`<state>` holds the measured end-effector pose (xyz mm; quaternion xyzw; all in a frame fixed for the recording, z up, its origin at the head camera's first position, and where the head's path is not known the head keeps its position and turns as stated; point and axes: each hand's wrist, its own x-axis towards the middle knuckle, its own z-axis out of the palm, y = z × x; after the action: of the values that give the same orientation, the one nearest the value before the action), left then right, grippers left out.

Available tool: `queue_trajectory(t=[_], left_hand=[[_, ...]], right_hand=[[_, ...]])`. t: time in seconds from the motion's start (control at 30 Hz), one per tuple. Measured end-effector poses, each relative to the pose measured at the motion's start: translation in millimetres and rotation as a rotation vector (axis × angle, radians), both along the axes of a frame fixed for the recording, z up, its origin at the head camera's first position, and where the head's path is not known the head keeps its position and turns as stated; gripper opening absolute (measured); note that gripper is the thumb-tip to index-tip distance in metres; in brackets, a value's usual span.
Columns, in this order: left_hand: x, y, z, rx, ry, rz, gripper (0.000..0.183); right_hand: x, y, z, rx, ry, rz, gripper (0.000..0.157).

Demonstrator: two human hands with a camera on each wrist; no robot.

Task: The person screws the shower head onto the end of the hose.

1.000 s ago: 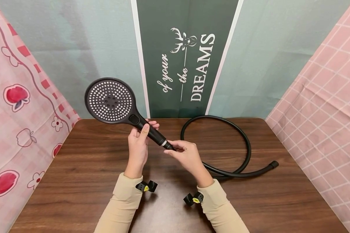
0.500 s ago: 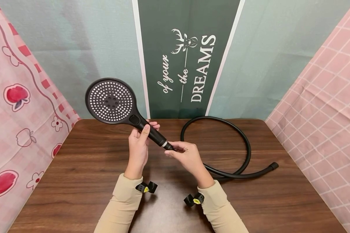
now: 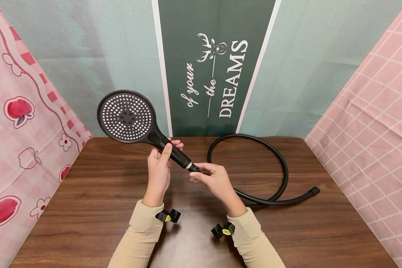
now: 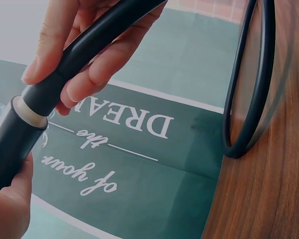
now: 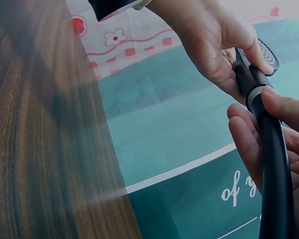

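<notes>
A black hand shower [image 3: 126, 116] with a round face of white nozzles is held up over the table, tilted with its face at the upper left. My left hand [image 3: 158, 173] grips its handle, the thumb lying along the front. At the handle's lower end, my right hand [image 3: 217, 180] pinches the connector [image 4: 42, 92] of a black shower hose [image 3: 286, 175]. Connector and handle are in line, and a pale ring [image 4: 29, 113] shows between them. In the right wrist view the hose [image 5: 275, 169] runs down past the right fingers. How far the connector is seated is hidden.
The hose loops over the brown wooden table [image 3: 87, 208], its free end [image 3: 315, 190] lying at the right. Printed cloths hang around: green with lettering [image 3: 214, 74] behind, pink on both sides. A small black camera [image 3: 175, 215] sits at each wrist.
The right fingers have shifted slightly at the connector, the thumb and fingertips changing position. The shower's head tips very slightly; the left hand and the loop of hose stay put.
</notes>
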<state>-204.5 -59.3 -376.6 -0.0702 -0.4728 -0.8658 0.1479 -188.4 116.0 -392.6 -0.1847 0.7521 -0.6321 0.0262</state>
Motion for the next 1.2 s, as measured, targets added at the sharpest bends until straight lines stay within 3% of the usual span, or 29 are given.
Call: queue_trajectory(t=[0.53,0.77,1.2], left_hand=[[0.2,0.2,0.0,0.015,0.011,-0.002,0.036],[0.5,0.6,0.6,0.016,0.003,0.002,0.015],[1.4,0.7,1.7,0.014,-0.001,0.003,0.014]], right_hand=[[-0.4,-0.7,2.0,-0.009,-0.037,0.034,0.028],[-0.4,-0.4,2.9,-0.011,-0.043,0.055,0.027],[-1.1,-0.1,2.0,-0.02,-0.03,0.095,0.026]])
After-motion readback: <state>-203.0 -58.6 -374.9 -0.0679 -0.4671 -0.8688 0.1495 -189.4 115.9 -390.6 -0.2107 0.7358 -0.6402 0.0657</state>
